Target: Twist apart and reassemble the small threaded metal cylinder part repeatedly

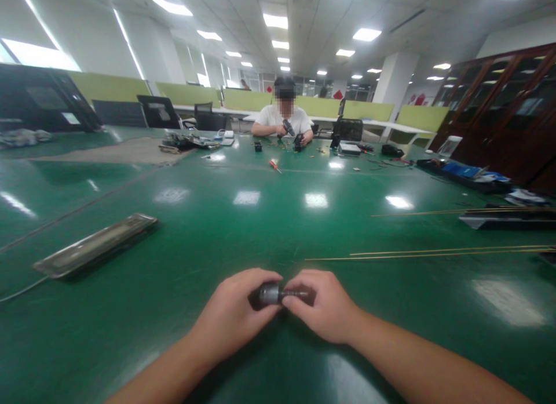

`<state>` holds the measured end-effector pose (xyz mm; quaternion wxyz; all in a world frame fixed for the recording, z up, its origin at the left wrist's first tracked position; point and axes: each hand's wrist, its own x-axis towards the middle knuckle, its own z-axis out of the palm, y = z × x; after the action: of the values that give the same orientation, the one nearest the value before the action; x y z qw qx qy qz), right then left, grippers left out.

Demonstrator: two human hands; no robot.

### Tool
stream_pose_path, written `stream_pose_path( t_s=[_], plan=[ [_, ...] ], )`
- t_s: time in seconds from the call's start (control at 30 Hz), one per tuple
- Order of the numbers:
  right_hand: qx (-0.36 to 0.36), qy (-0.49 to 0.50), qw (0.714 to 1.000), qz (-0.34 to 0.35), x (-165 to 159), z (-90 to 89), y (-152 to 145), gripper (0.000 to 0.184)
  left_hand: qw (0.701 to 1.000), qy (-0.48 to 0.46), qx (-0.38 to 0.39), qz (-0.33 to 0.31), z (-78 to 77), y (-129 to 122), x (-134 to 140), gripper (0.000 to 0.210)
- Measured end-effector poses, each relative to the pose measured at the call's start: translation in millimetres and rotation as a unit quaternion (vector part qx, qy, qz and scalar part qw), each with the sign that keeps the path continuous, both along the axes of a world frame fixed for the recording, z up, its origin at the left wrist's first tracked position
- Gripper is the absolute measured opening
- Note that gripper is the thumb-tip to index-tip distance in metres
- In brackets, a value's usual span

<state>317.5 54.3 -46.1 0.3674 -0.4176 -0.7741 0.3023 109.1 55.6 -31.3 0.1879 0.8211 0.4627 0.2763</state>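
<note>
Low in the middle of the head view, both hands meet at a dark cylindrical part with a silver-grey collar (270, 294). It lies sideways between them, just above or on the green table; I cannot tell which. My left hand (232, 305) is curled round its thicker left end. Fingers and thumb of my right hand (328, 305) close on a thin dark ribbed shaft (295, 294) at the right end. The shaft appears in line with the collar, but whether the two are joined is unclear. My palms hide both outer ends.
A long metal-edged tray-like case (95, 244) with a cable lies at left. Thin brass-coloured rods (412, 254) reach in from the right. Farther off lies an orange screwdriver (273, 166). Across the green table (208, 230), a co-worker (284, 117) holds a drill-like tool among small parts.
</note>
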Motion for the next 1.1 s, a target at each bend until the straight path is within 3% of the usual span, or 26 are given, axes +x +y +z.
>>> stream_pose_path(
  t_s=[1.1],
  plan=[
    [-0.001, -0.011, 1.000, 0.009, 0.0, -0.6, -0.7, 0.007, 0.999, -0.010, -0.019, -0.026, 4.1, 0.0, 0.6, 0.018]
  ],
)
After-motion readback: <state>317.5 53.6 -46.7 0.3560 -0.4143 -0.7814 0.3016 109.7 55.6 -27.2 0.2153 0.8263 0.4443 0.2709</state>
